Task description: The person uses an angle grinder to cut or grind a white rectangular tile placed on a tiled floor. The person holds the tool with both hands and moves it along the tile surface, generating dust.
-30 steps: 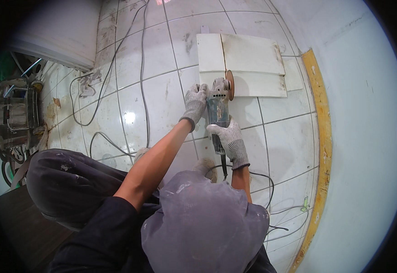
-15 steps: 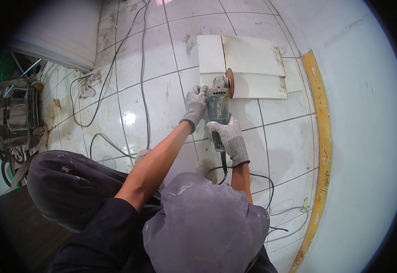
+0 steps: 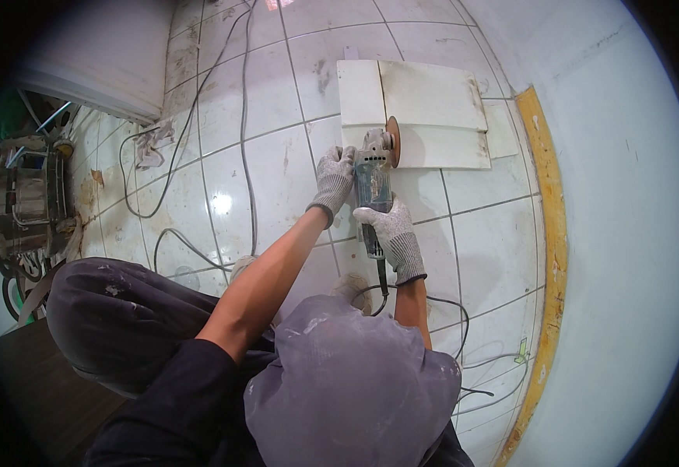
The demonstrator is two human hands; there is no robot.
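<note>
An angle grinder (image 3: 373,184) lies lengthwise between my hands, its brown disc (image 3: 394,142) standing on edge over the white boards (image 3: 433,93). My gloved right hand (image 3: 391,226) is closed around the rear of the grinder's body. At the left of its head, my gloved left hand (image 3: 335,177) is closed at the tool's side; the part it grips is mostly hidden by the fingers. A dark line or cut (image 3: 383,86) runs away from me across the boards, roughly in line with the disc. Whether the disc touches the board or spins, I cannot tell.
Power cords (image 3: 246,156) snake over the tiled floor (image 3: 277,93) on the left; another cable (image 3: 464,311) loops at right. A worn yellow strip (image 3: 551,233) edges the right wall (image 3: 627,233). Cluttered equipment (image 3: 32,187) stands at far left. My bent knees (image 3: 347,381) fill the foreground.
</note>
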